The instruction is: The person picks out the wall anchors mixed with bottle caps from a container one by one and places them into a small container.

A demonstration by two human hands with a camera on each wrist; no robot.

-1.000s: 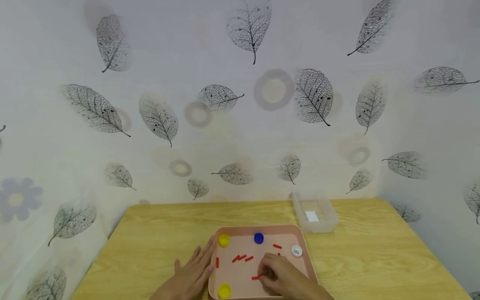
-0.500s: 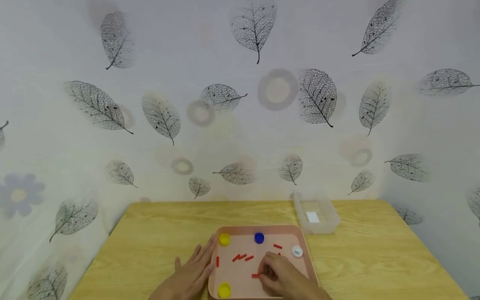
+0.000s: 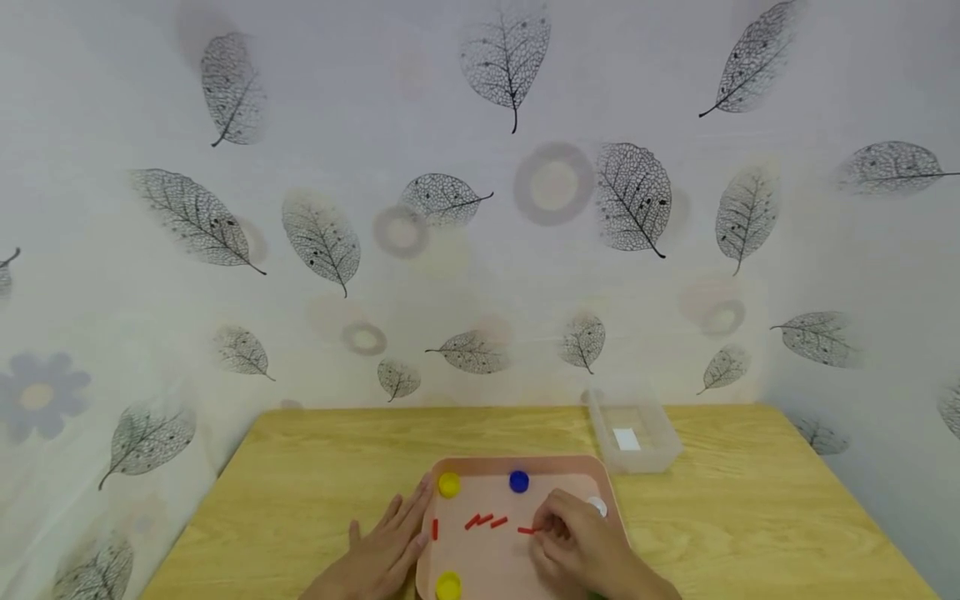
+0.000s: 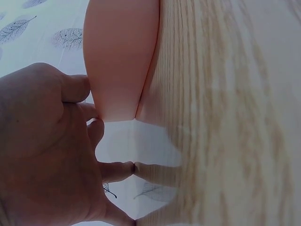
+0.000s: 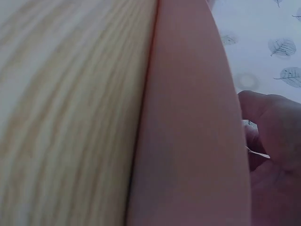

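In the head view my right hand (image 3: 581, 542) is over the pink tray (image 3: 517, 465), its thumb and forefinger pinching one end of a short red stick (image 3: 526, 530). The tray's wall hides those fingertips in the right wrist view. Several more red sticks (image 3: 485, 519) lie on the tray floor, left of the held one, and another lies along the left wall. My left hand (image 3: 386, 546) rests beside the tray with fingers stretched out, touching its left rim. From the left wrist view, that hand (image 4: 51, 146) has its thumb against the tray's outer wall.
Two yellow caps (image 3: 448, 485) sit at the tray's left corners. A blue cap (image 3: 519, 482) is by the back wall, and a white cap (image 3: 597, 506) is partly behind my right hand. A clear plastic box (image 3: 648, 454) stands on the wooden table (image 3: 322, 467) behind the tray.
My right hand has moved away from me and slightly right, carrying the red stick with it. It now covers the sticks near the white cap. The left hand stays at the rim.
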